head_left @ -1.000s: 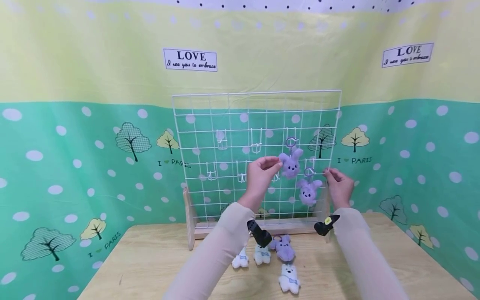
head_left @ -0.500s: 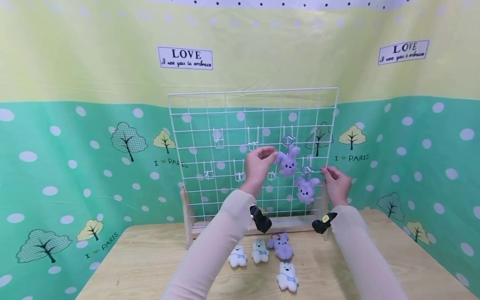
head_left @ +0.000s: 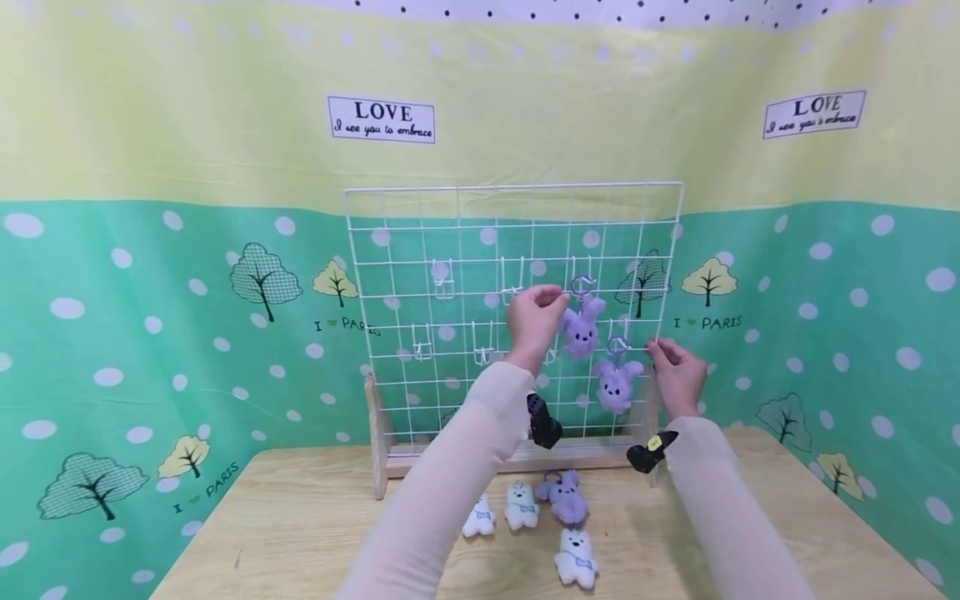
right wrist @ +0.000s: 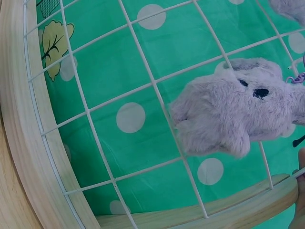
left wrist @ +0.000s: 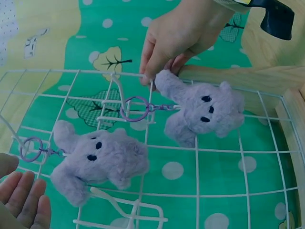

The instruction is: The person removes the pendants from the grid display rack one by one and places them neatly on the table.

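Note:
Two purple bunny plush keychains hang by their rings from hooks on the white wire grid rack [head_left: 457, 190]. The upper bunny [head_left: 581, 332] is beside my left hand [head_left: 534, 325]. In the left wrist view, that hand's thumb and fingers [left wrist: 35, 202] stand apart near the purple ring [left wrist: 31, 149], holding nothing. Below and to the right hangs the second bunny [head_left: 617, 387], seen close up in the right wrist view. My right hand [head_left: 678, 375] pinches the rack's right edge wire. Only a sliver of this hand shows in the right wrist view.
On the wooden table [head_left: 300, 517] lie a third purple bunny [head_left: 566, 498] and white bear plushies, including a front one [head_left: 576, 560]. Bare hooks, such as the upper left hook [head_left: 444, 283], project from the rack. Its wooden base [head_left: 517, 458] stands in front of a patterned curtain [head_left: 150, 333].
My left hand has let go of the upper bunny's ear and moved slightly up towards its ring. The right hand stays on the rack's edge. The head view shifted a little.

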Demonstrator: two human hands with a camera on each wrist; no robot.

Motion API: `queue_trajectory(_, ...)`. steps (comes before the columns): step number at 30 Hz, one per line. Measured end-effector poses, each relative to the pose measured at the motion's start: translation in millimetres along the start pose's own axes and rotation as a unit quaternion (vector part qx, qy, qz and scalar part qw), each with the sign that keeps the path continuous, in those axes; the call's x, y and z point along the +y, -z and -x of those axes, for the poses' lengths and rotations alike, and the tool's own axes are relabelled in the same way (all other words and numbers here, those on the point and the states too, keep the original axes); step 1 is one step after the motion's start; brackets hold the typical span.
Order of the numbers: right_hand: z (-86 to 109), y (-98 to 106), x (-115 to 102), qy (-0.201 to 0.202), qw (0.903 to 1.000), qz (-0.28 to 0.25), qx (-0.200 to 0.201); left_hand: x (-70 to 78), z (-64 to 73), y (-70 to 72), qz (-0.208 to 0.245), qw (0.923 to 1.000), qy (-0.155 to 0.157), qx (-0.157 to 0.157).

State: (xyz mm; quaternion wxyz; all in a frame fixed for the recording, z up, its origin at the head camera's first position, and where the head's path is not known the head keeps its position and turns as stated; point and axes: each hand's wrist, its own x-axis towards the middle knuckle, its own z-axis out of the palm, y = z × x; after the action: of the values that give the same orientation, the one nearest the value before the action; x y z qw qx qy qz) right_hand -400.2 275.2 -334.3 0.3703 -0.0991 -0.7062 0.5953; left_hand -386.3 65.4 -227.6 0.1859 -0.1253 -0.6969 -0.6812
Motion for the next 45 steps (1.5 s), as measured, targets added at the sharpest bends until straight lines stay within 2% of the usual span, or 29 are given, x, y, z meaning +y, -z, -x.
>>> queue_trajectory(6,-1.8,-2,0,0.006,1.0,0.003,-0.002,2.5,-3.6,-4.8,-0.01,0.9997,0.009,0.018)
queue_trajectory(13,-2.2,-4,0,0.004,1.0,-0.001,-0.001,7.9,-5.8,-10.7,-0.002,0.9993,0.014,0.035)
queue_trajectory(28,0.6,-7,-2,0.013,0.9999,0.002,-0.003,22.3,-9.4,-19.8,-0.063,0.9948,0.022,0.077)
queue_trajectory(38,0.0,-3,4,0.014,0.9999,0.001,-0.006,20.6,-9.6,-19.3,-0.079,0.9962,0.015,0.033)
queue_trajectory(45,-2.4,0,8,0.002,1.0,-0.002,-0.005,21.4,-5.4,-22.5,-0.057,0.9983,0.008,-0.006)
